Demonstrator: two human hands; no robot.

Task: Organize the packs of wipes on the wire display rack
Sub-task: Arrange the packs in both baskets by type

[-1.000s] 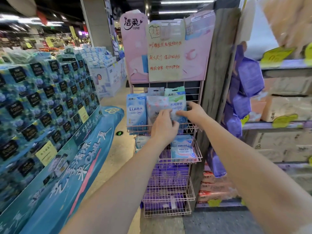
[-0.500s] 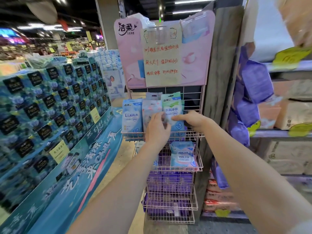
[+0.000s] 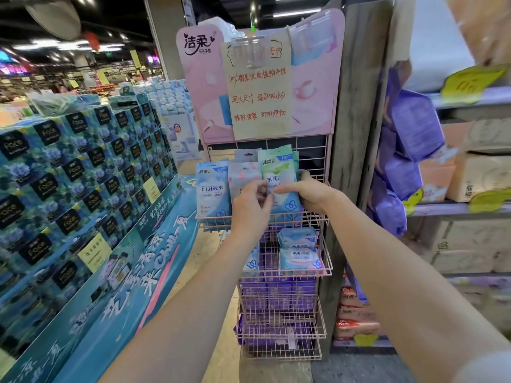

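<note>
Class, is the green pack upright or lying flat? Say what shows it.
Upright: the green pack stands on end in the top basket, label facing out.

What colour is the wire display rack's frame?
Pink. The rack shows best in the head view.

L hand [image 3: 250, 208] & R hand [image 3: 307, 193] out fwd, fingers curled.
</note>
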